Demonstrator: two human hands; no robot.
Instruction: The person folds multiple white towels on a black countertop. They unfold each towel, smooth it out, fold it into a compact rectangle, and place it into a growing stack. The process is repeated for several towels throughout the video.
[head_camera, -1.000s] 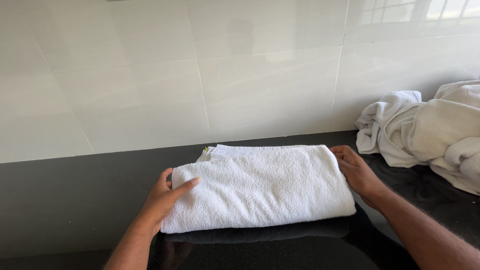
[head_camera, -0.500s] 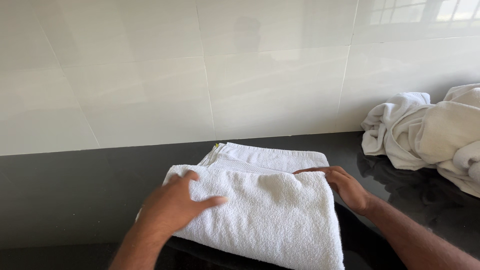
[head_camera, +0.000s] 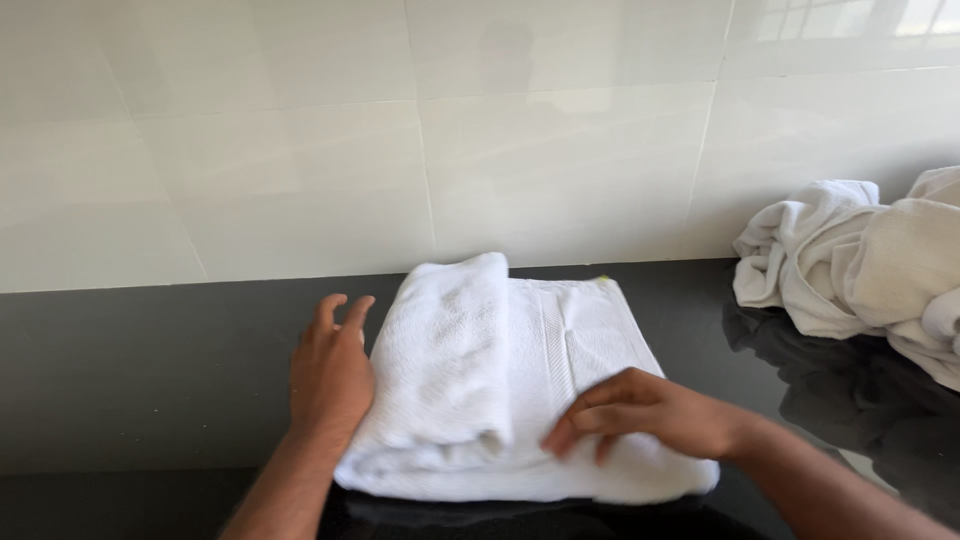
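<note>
At the far left, from 9 o'clock down to 7 o'clock, there is only the black glossy counter (head_camera: 150, 370), and behind it the wall of large pale tiles (head_camera: 300, 150) fills the upper half of the view.

A little left of the centre, near 7 o'clock, the left hand (head_camera: 330, 375) lies flat with the palm down. Its fingers (head_camera: 340, 315) are stretched out and a little apart, pointing toward 12 o'clock, and they grip nothing. The side of this hand presses against the left edge of the white towel (head_camera: 500, 390).

The white towel is folded and lies on the counter at the centre, from the middle of the view down to 6 o'clock. Its left part is turned over on the rest, so there is a thicker rounded layer on top, and its far edge is near the wall.

At 5 o'clock the right hand (head_camera: 650, 415) rests on the right part of the towel. Its fingers (head_camera: 585, 425) are bent and point toward 9 o'clock, with the tips on the cloth beside the edge of the folded layer. I cannot tell if they pinch the cloth or only press on it.

At 3 o'clock, well apart from the towel, a heap of crumpled white towels (head_camera: 860, 260) lies on the counter against the wall.
</note>
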